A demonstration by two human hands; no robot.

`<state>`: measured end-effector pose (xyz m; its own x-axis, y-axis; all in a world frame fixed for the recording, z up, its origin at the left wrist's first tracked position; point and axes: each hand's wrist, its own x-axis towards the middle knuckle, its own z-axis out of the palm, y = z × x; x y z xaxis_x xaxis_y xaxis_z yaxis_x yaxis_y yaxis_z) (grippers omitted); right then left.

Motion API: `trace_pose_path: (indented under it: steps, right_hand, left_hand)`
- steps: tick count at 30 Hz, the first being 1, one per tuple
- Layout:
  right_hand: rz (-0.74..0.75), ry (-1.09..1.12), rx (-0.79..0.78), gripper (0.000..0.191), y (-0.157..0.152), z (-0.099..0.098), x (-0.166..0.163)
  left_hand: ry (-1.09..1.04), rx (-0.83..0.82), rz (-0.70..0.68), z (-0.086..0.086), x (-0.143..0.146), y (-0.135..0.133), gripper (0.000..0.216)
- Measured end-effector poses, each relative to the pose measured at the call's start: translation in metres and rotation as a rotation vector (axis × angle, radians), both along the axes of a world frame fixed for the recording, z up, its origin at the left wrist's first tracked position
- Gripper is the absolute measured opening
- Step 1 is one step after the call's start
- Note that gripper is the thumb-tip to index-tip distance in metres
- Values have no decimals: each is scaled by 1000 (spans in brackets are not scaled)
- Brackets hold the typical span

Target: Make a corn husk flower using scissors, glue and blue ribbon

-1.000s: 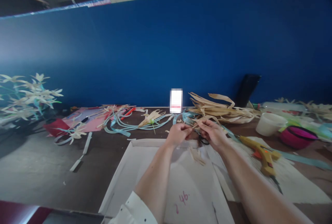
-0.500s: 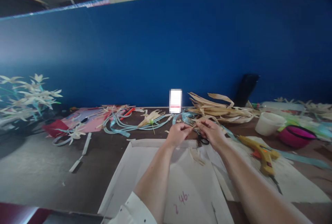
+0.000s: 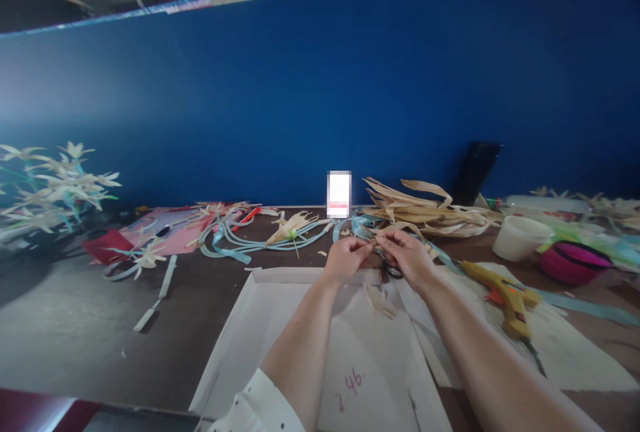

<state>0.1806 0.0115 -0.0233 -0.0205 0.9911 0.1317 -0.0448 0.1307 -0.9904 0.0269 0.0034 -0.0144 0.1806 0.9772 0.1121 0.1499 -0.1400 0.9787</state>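
My left hand (image 3: 347, 257) and my right hand (image 3: 404, 252) are close together over the far edge of a white box lid (image 3: 285, 312). Fingers of both are pinched on a small tan strip of dried corn husk, mostly hidden by the fingertips. Black-handled scissors (image 3: 394, 272) lie just below my right hand. A cut piece of husk with finger-like points (image 3: 381, 302) rests on the lid. Behind my hands is a pile of dried corn husks (image 3: 430, 212).
To the right, a yellow glue gun (image 3: 515, 302) lies on white paper, near a white cup (image 3: 520, 239) and a magenta bowl (image 3: 575, 262). Pale blue wrapped stems (image 3: 260, 245) and a husk flower (image 3: 293, 227) lie left of my hands. More husk flowers (image 3: 65, 185) stand far left.
My hands have drawn slightly closer together, the left shifting a little to the right. Both still pinch the husk strip.
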Motion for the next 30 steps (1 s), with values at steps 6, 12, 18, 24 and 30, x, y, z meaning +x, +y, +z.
trace_pose_path:
  steps: [6, 12, 18, 24, 30]
  right_hand:
    - [56, 79, -32, 32, -2, 1, 0]
    - [73, 165, -55, 34, -2, 2, 0]
    - [55, 87, -39, 34, -1, 0, 1]
    - [18, -22, 10, 33, 1, -3, 3]
    - [16, -113, 31, 34, 1, -2, 4]
  left_hand:
    - [23, 54, 51, 0, 1, -1, 21]
    - [46, 77, 73, 0, 1, -1, 19]
    - [78, 125, 75, 2, 1, -3, 19]
    - [105, 151, 49, 0, 0, -2, 19]
    - [117, 139, 43, -1, -3, 0, 29]
